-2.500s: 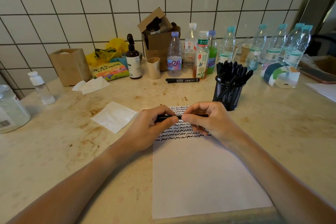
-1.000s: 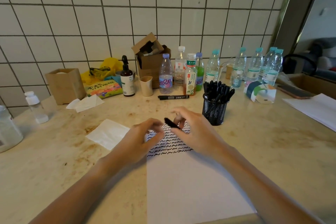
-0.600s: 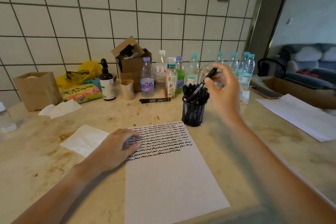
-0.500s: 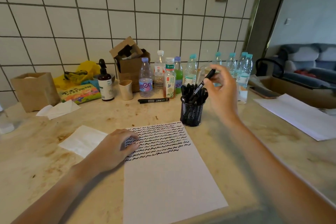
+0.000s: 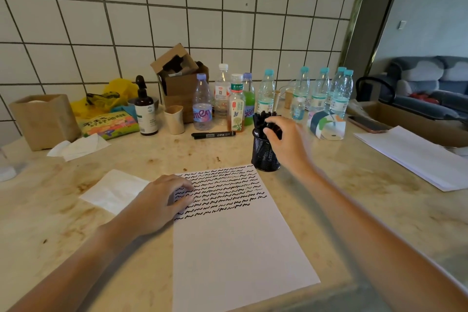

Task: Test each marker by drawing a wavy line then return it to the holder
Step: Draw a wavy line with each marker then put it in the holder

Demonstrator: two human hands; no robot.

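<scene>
A white sheet of paper [image 5: 235, 248] lies on the counter, its upper part filled with rows of black wavy lines [image 5: 222, 191]. My left hand [image 5: 159, 202] rests on the sheet's left edge, fingers loosely bent on the lines. Behind the sheet stands a black mesh holder [image 5: 262, 156] packed with several black markers [image 5: 260, 119]. My right hand [image 5: 288, 142] is at the holder's top, its fingertips pinching a black marker [image 5: 273, 126] that stands among the others in the holder. The hand hides the holder's right side.
One capped black marker [image 5: 214, 134] lies loose behind the sheet. Several bottles [image 5: 236, 106], a cardboard box [image 5: 181, 78] and a paper cup [image 5: 174, 119] line the wall. A tissue [image 5: 114, 190] lies left of the sheet, a stack of paper [image 5: 415, 154] at right.
My right hand has dropped from above the holder down to its top, bringing the marker in among the others. My left hand stays on the sheet.
</scene>
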